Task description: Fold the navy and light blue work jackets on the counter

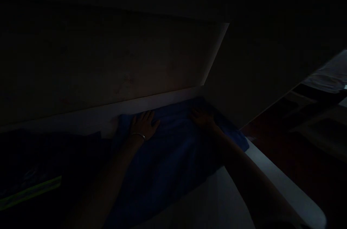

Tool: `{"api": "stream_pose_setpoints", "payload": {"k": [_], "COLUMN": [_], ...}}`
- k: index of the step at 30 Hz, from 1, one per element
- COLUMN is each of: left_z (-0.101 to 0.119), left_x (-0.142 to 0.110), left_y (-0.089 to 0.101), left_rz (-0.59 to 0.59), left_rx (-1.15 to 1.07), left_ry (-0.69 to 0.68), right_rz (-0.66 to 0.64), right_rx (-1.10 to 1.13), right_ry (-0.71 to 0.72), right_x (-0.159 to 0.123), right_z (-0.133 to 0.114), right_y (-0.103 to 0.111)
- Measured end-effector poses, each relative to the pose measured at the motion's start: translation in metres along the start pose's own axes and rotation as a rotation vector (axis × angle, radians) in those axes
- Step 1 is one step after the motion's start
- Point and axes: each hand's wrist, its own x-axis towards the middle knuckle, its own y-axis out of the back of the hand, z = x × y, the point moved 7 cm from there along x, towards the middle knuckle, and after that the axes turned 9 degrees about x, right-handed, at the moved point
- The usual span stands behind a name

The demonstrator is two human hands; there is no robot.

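Note:
The scene is very dark. A blue cloth [173,156] lies spread on a white shelf [233,203] inside a cupboard-like recess. My left hand [143,125] rests flat on the cloth's far left part, fingers stretched out, with a thin bracelet at the wrist. Further right, my right hand [202,117] lies flat on the cloth's far right part, fingers spread toward the back wall. Neither hand holds anything.
A wooden back panel [108,66] rises behind the shelf, and a side wall [257,70] closes it on the right. A dark item with a yellow-green strip [29,191] lies at the left. Reddish floor [284,142] shows at right.

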Motion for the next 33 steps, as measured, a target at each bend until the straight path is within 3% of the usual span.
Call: {"api": "stream_pose_setpoints", "payload": {"k": [7,11,15,20,25,30,33], "left_z": [0.002,-0.01,-0.017,-0.017,-0.029,-0.038,-0.033], "left_x": [-0.012,-0.013,-0.016,-0.069,-0.124,-0.126,-0.125], "left_y": [0.016,0.012,0.015,0.03,0.024,0.018,0.026], "left_rz": [0.147,0.088,0.058,0.048,-0.026,0.017,0.043], "left_rx": [0.077,0.094,0.108,0.078,0.107,0.121,0.138], "left_ry": [0.022,0.044,-0.035,-0.074,-0.082,-0.056,-0.042], "right_rz": [-0.022,-0.025,-0.036,-0.041,-0.019,-0.046,-0.004], "right_rx": [-0.017,-0.021,-0.058,-0.103,-0.006,0.001,-0.012], "right_ry": [-0.015,-0.017,0.008,0.052,0.003,0.017,0.019], "right_x": [0.006,0.005,0.002,0.003,0.005,0.003,0.0], "right_z": [0.003,0.003,0.003,0.001,0.002,0.001,-0.003], "right_y": [-0.001,0.0,-0.001,-0.003,0.001,0.001,0.005]}}
